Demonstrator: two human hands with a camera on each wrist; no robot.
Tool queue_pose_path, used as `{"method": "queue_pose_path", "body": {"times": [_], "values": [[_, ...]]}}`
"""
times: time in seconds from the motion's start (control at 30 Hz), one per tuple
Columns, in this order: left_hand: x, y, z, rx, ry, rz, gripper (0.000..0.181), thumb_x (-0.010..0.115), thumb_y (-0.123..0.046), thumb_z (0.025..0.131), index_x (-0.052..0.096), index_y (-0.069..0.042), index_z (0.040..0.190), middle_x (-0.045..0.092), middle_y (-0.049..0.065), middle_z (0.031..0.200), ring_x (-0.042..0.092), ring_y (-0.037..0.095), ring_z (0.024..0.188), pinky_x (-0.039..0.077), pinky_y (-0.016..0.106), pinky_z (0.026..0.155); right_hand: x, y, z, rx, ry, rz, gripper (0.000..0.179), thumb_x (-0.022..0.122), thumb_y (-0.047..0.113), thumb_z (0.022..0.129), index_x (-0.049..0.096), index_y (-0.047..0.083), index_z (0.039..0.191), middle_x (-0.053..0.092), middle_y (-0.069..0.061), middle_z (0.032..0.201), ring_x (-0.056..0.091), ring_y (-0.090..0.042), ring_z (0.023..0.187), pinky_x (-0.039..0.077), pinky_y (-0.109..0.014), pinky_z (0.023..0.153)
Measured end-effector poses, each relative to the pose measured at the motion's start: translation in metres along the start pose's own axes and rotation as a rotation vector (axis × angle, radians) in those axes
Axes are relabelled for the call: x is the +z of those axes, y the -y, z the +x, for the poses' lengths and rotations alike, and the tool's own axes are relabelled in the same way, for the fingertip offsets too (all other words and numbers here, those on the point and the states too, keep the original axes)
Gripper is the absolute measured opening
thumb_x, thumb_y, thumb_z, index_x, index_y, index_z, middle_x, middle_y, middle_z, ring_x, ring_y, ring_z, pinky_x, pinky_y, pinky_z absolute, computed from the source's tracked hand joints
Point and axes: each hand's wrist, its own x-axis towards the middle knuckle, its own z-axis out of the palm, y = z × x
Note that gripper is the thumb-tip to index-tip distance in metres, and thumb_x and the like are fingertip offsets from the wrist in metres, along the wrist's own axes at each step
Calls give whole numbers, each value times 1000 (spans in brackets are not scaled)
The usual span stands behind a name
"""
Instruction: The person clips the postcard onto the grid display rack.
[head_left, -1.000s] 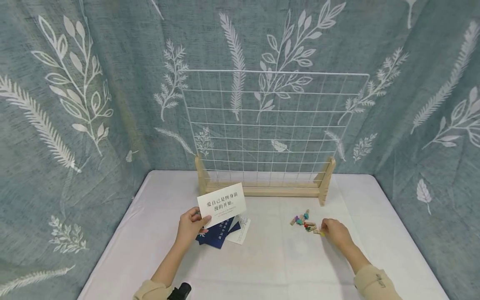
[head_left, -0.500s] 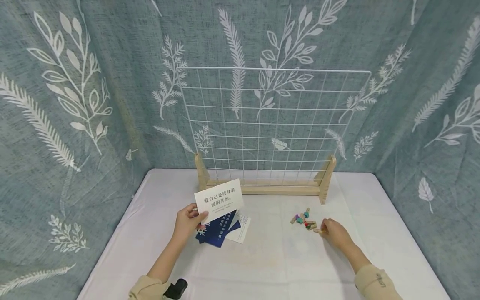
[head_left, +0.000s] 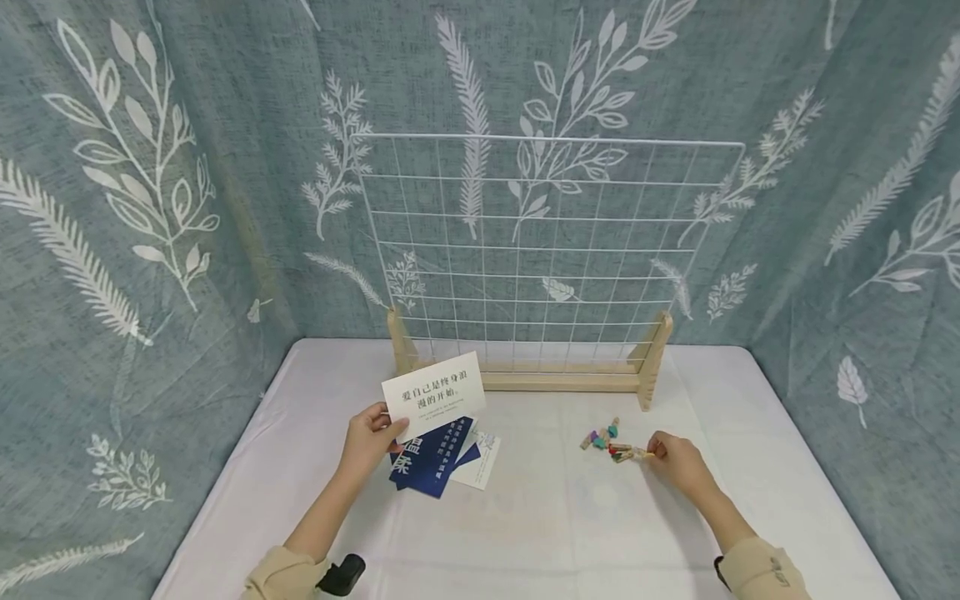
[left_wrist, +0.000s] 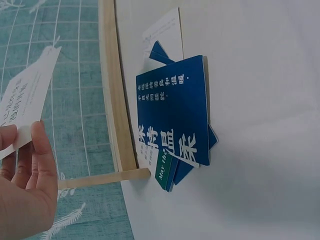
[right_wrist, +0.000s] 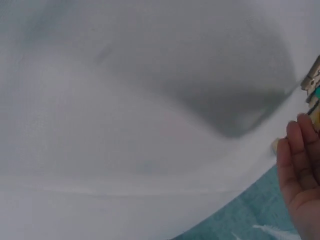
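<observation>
My left hand [head_left: 367, 442] pinches a white card [head_left: 435, 390] with printed Chinese characters, holding it tilted above the table. Below that card lies a loose stack of cards, a dark blue one [left_wrist: 172, 100] with white characters on top and a white one [head_left: 480, 465] sticking out to the right. My right hand [head_left: 681, 465] is low over the table on the right, its thumb and fingertips pinching the end of a small wooden clothespin [head_left: 642, 452]. Several more mini clothespins [head_left: 600, 439] with coloured decorations lie just left of it. In the right wrist view the fingers hide most of the held clothespin.
Behind the cards stands a white wire grid [head_left: 555, 145] on a wooden base [head_left: 562, 382]. The table [head_left: 555, 533] has a white cloth. A grey-green curtain [head_left: 247, 167] with white leaf patterns surrounds the back and sides.
My left hand has drawn the white card slightly left, baring more of the blue card. My right hand has taken hold of the nearest clothespin and tipped it up from the table.
</observation>
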Motion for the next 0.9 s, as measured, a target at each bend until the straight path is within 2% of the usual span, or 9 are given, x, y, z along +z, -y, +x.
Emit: {"method": "queue_pose_path", "body": {"times": [0.23, 0.33, 0.53, 0.9], "values": [[-6, -5, 3, 6, -2, 14, 31, 58, 1, 89, 54, 11, 118, 65, 29, 108, 64, 11, 74, 53, 15, 56, -13, 12, 11, 0, -143, 58, 5, 66, -1, 81, 63, -4, 82, 60, -6, 67, 48, -11, 60, 40, -23, 53], [-7, -7, 5, 4, -2, 20, 32, 58, 0, 90, 54, 10, 120, 64, 29, 109, 64, 11, 76, 53, 15, 57, -17, 18, 16, -13, -173, 78, 3, 64, -2, 82, 63, -4, 84, 60, -7, 69, 48, -11, 62, 41, -22, 53], [-10, -15, 8, 13, 10, 25, 31, 57, -2, 91, 55, 8, 120, 64, 28, 111, 63, 11, 77, 54, 16, 60, -17, 27, 21, -41, -184, 118, 5, 63, -3, 83, 63, -4, 87, 60, -7, 73, 49, -10, 66, 42, -21, 56], [-16, -23, 6, 28, 26, 31, 31, 56, -3, 92, 54, 8, 121, 64, 27, 111, 64, 11, 78, 53, 16, 60, -18, 43, 26, -156, -150, 43, 4, 62, 2, 86, 61, -1, 85, 59, -3, 76, 53, -13, 71, 50, -30, 63]]}}
